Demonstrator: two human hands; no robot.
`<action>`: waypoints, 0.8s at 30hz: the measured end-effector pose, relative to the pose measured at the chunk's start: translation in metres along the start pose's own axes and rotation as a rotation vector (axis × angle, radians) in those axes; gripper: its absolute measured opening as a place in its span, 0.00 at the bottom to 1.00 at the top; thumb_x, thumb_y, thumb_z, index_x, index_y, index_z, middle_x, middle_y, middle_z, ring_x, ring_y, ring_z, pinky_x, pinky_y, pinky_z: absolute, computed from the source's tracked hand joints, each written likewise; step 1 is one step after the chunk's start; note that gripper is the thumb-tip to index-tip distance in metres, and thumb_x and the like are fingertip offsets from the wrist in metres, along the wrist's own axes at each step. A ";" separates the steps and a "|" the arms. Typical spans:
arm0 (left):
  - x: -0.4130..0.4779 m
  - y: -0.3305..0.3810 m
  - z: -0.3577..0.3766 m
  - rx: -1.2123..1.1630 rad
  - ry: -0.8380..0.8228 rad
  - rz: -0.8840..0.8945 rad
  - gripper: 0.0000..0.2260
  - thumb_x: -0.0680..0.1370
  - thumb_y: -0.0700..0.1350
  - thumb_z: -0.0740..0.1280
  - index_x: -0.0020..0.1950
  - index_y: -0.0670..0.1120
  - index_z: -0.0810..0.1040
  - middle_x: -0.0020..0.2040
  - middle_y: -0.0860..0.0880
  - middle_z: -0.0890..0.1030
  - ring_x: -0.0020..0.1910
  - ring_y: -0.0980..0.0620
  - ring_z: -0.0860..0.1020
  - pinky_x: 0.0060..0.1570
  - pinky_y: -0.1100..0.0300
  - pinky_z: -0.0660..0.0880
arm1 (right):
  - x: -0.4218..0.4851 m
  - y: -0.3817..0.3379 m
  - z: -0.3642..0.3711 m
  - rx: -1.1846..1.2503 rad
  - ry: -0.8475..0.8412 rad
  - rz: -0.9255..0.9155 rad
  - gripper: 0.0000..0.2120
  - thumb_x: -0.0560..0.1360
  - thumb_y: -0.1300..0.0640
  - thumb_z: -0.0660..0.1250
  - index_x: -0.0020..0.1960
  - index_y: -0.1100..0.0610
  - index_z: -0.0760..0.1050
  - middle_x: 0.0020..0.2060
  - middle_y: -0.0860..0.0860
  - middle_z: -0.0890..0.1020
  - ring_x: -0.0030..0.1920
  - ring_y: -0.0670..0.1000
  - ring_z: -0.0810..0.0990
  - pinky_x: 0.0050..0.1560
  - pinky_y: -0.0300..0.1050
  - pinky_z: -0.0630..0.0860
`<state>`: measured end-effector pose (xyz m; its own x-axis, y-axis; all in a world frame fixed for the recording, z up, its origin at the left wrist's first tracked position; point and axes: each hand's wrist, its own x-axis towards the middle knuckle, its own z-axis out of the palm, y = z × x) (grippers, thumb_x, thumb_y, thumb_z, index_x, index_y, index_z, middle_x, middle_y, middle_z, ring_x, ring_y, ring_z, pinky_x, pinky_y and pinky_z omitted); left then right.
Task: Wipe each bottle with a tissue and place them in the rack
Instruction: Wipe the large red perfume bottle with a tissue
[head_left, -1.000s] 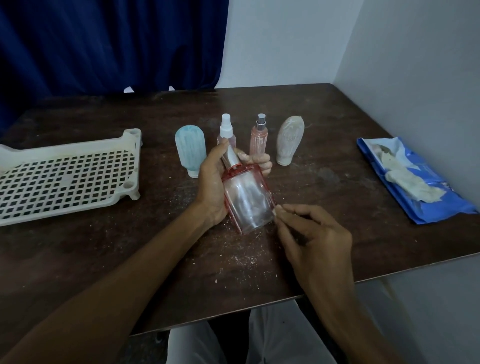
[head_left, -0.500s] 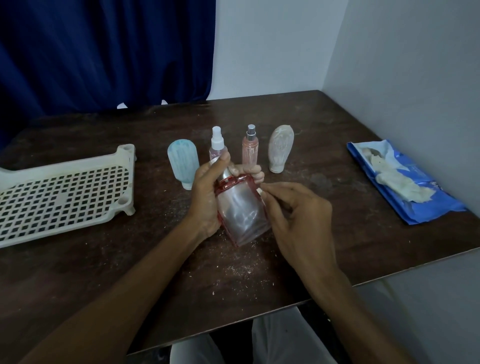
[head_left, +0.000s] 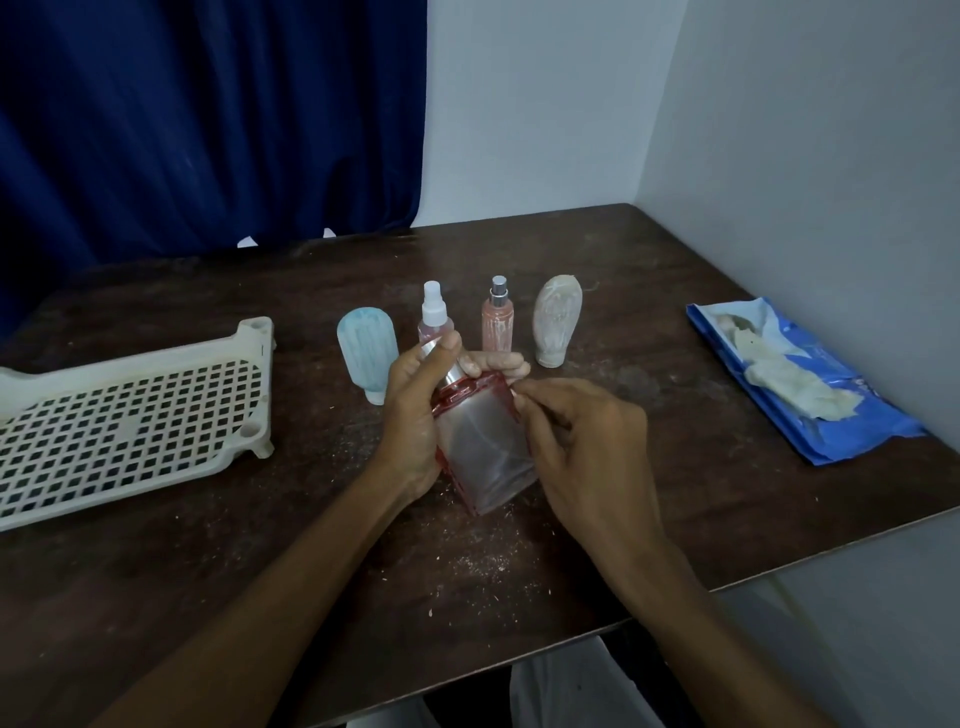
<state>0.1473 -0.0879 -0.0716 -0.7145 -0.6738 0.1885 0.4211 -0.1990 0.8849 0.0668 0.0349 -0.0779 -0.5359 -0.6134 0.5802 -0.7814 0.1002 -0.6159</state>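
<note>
My left hand (head_left: 410, 415) grips a clear rectangular bottle with red edges (head_left: 483, 457), tilted over the table's middle, thumb on its silver neck. The curled fingertips of my right hand (head_left: 587, 447) pinch the bottle's upper right edge; no tissue shows in them. Behind stand a pale blue bottle (head_left: 366, 353), a white-capped spray bottle (head_left: 434, 312), a pink silver-capped spray bottle (head_left: 497, 322) and a beige bottle (head_left: 557, 322). The white plastic rack (head_left: 130, 421) lies at the left with nothing on it. A crumpled tissue (head_left: 779, 374) lies on a blue pack (head_left: 841, 436) at the right.
The dark wooden table (head_left: 675, 519) is dusted with pale crumbs near its front. A white wall runs close along the right side and a blue curtain (head_left: 208, 130) hangs behind. The table's front edge is just below my forearms.
My right hand has slid from the bottle's lower right corner up along its right edge to the shoulder. The left hand keeps its grip, and the bottle has tipped slightly more upright.
</note>
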 end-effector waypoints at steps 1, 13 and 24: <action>0.001 -0.001 -0.002 -0.002 -0.003 0.008 0.20 0.80 0.48 0.59 0.33 0.46 0.84 0.42 0.41 0.86 0.46 0.44 0.85 0.56 0.48 0.80 | -0.002 0.000 0.001 -0.006 0.012 -0.007 0.08 0.76 0.65 0.70 0.53 0.58 0.84 0.47 0.50 0.85 0.46 0.42 0.82 0.48 0.35 0.79; 0.004 0.003 -0.004 0.207 -0.229 0.209 0.14 0.82 0.47 0.62 0.43 0.37 0.73 0.48 0.37 0.85 0.52 0.37 0.84 0.55 0.48 0.79 | -0.039 0.019 -0.017 0.102 0.095 0.103 0.08 0.76 0.62 0.73 0.53 0.55 0.85 0.48 0.43 0.85 0.50 0.37 0.82 0.51 0.29 0.75; -0.010 0.012 0.002 0.691 -0.257 0.366 0.12 0.81 0.48 0.66 0.56 0.40 0.81 0.54 0.42 0.85 0.55 0.45 0.84 0.54 0.40 0.80 | -0.045 0.025 -0.025 0.291 0.107 0.266 0.08 0.77 0.59 0.71 0.53 0.50 0.85 0.46 0.40 0.85 0.49 0.37 0.82 0.50 0.28 0.74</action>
<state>0.1583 -0.0826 -0.0621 -0.7401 -0.4101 0.5331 0.2730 0.5412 0.7954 0.0633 0.0842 -0.1062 -0.7490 -0.5098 0.4232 -0.4965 0.0089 -0.8680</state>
